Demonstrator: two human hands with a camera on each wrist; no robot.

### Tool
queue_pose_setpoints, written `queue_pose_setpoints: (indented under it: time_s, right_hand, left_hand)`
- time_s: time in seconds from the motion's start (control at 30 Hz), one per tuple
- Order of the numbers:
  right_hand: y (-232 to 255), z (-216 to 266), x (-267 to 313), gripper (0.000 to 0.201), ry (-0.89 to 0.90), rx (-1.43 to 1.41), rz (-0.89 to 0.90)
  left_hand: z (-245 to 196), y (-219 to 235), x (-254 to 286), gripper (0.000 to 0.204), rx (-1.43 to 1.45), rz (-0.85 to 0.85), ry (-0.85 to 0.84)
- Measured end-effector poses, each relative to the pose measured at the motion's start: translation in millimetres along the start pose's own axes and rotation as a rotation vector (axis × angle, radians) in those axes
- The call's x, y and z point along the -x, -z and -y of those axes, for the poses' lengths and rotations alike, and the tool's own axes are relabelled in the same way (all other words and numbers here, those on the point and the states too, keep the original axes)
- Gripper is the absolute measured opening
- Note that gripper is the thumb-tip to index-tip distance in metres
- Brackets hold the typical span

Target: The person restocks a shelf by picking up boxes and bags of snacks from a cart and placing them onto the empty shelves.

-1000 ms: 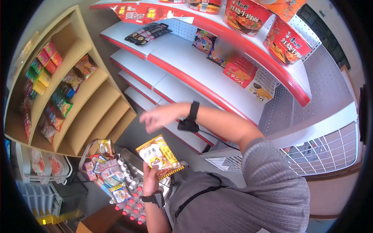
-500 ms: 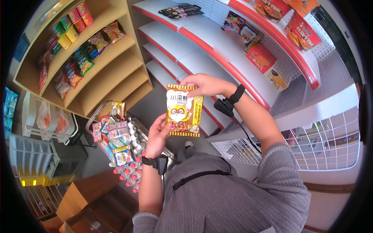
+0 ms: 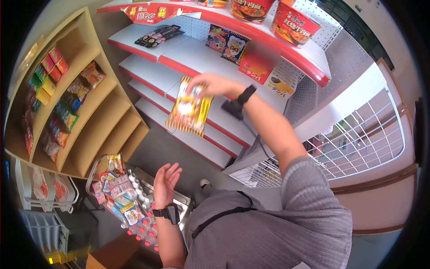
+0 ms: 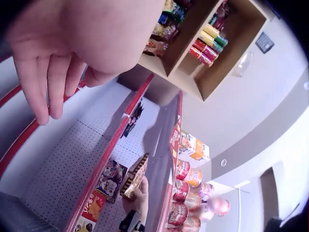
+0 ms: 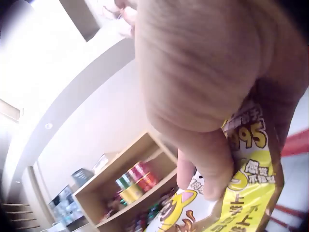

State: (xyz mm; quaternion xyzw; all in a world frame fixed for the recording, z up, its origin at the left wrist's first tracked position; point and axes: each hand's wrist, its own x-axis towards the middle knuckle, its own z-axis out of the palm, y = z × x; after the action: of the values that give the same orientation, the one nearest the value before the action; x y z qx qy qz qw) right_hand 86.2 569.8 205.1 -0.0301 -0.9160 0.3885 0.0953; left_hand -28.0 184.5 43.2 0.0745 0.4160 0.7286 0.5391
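Observation:
A yellow-and-brown snack packet (image 3: 190, 112) with a cartoon bear hangs from my right hand (image 3: 209, 85), which pinches it near its top edge, in front of the red-edged white shelves. In the right wrist view the thumb and fingers lie over the packet (image 5: 241, 193). My left hand (image 3: 165, 181) is held low beside the basket with its fingers extended and nothing in it; its palm shows large in the left wrist view. On the shelf beyond the packet stand a blue snack packet (image 3: 234, 47) and a red box (image 3: 256, 67).
A basket (image 3: 95, 177) of snack packets stands at lower left, with red-capped bottles (image 3: 142, 233) beside it. Wooden shelves (image 3: 101, 114) with cans and bags rise on the left. Noodle tubs (image 3: 295, 26) line the upper white shelf; a white wire rack (image 3: 358, 150) is at right.
The packet was in my left hand, then in both hands. Now the left hand has let go, and the right hand has carried the packet toward the white shelves.

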Motion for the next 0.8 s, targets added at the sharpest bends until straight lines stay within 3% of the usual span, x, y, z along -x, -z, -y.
queue_pose_setpoints:
  time_s: [0.03,0.13,0.27,0.6,0.8]
  right_hand:
    - [23.0,-4.5,3.9,0.03,-0.16,-0.03,-0.09]
    - [99.5,-42.8,1.5,0.032,-0.301,0.053,-0.289]
    - [179.3,-131.9,12.2,0.029,-0.377,0.771,-0.361]
    - [204.2,-167.7,19.0,0.028,-0.399,0.934,-0.287]
    - [205.9,-172.8,19.6,0.027,-0.454,1.052,-0.285]
  left_hand:
    - [3.0,4.2,0.0,0.038,-0.03,0.002,0.023]
    - [10.4,16.2,4.6,0.031,-0.012,-0.042,0.087]
    - [24.2,36.2,12.9,0.028,0.025,-0.154,0.103]
    - [58.3,88.4,45.3,0.029,0.147,-0.415,0.159]
    - [60.9,77.1,40.0,0.028,0.177,-0.462,0.174]
